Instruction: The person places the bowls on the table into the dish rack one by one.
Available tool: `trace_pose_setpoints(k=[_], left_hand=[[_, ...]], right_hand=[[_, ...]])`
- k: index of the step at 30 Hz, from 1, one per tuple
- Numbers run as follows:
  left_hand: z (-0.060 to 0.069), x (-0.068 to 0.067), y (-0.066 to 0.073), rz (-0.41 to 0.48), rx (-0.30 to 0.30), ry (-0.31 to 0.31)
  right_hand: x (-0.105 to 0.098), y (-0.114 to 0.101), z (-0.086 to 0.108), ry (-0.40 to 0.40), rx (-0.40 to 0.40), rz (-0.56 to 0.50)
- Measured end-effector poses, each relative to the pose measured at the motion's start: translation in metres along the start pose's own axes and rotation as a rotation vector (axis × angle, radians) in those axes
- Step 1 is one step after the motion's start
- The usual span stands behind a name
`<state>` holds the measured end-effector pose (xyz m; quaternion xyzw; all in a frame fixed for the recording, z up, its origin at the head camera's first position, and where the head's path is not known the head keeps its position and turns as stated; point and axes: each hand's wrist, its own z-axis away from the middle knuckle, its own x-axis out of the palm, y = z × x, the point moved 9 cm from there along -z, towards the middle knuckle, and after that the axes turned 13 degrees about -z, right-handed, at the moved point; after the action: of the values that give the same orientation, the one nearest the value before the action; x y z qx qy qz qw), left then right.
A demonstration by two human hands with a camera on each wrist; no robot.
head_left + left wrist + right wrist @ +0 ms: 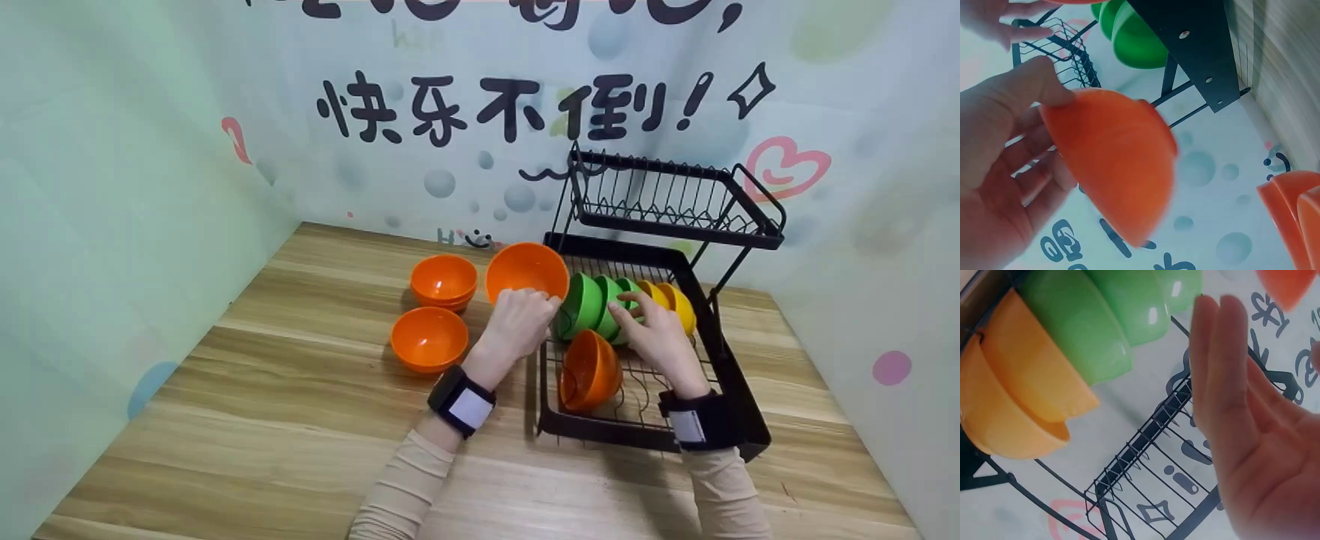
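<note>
My left hand (517,322) grips an orange bowl (527,266) by its rim, held up beside the left edge of the black dish rack (652,435). The left wrist view shows the thumb on the rim of this bowl (1117,163), fingers on the other side. Over the rack, my right hand (660,341) is spread with nothing between its fingers, close to a row of green bowls (579,307). Behind these green bowls stand yellow bowls (682,309) on edge. Another orange bowl (589,375) leans in the rack's front part.
Left of the rack, stacked orange bowls (442,279) sit on the wooden table (285,405), with another orange bowl (429,339) in front of them. The rack's upper tier (667,191) rises at the back. Printed cloth walls (420,180) enclose the table.
</note>
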<state>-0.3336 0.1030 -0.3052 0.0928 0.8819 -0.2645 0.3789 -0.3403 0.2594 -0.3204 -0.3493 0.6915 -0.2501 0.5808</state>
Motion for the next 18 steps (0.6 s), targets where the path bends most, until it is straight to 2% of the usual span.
trace_pose_setpoints(k=[4,10,18], left_hand=[[0.0,-0.006,0.009,-0.004,0.077,0.068],[0.001,-0.014,0.019,0.016,0.161,0.158],[0.003,-0.022,0.031,0.035,0.265,0.248]], right_hand=[[-0.002,0.001,-0.001,0.011,0.011,-0.106],[-0.004,0.001,-0.001,0.026,0.023,-0.212],[-0.002,0.002,-0.002,0.009,0.045,-0.302]])
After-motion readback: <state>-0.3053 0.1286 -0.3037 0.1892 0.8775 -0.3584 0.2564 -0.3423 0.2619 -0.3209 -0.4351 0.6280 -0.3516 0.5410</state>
